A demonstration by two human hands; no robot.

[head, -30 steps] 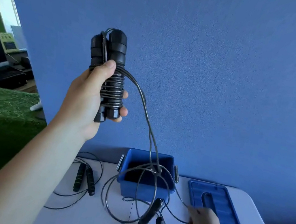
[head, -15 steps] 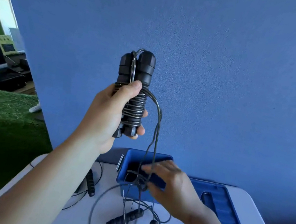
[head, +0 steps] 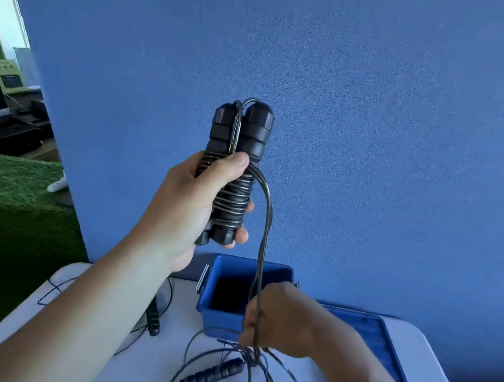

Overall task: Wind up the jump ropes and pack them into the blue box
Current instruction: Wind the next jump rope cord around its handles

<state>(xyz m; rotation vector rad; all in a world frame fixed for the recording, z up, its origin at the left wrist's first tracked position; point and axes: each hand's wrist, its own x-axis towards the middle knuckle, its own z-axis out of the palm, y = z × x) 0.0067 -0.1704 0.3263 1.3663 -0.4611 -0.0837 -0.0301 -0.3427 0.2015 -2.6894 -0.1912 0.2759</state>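
Note:
My left hand (head: pixel 196 202) grips a pair of black jump rope handles (head: pixel 244 144) held upright, with thin dark cable wound around their middle. The loose end of that cable (head: pixel 264 245) hangs down to my right hand (head: pixel 283 323), which pinches it just in front of the open blue box (head: pixel 213 312). A second rope with black handles (head: pixel 211 374) lies tangled on the white table (head: pixel 60 325) below my right hand. A third rope's handle (head: pixel 154 323) shows left of the box, partly hidden by my left forearm.
The blue lid (head: pixel 381 344) lies flat on the table to the right of the box. A blue wall stands right behind the table. Green turf covers the floor at the left.
My left hand brought the wound handles lower and toward the centre. My right hand moved from the table's right side to the box front, then slid down along the hanging cable.

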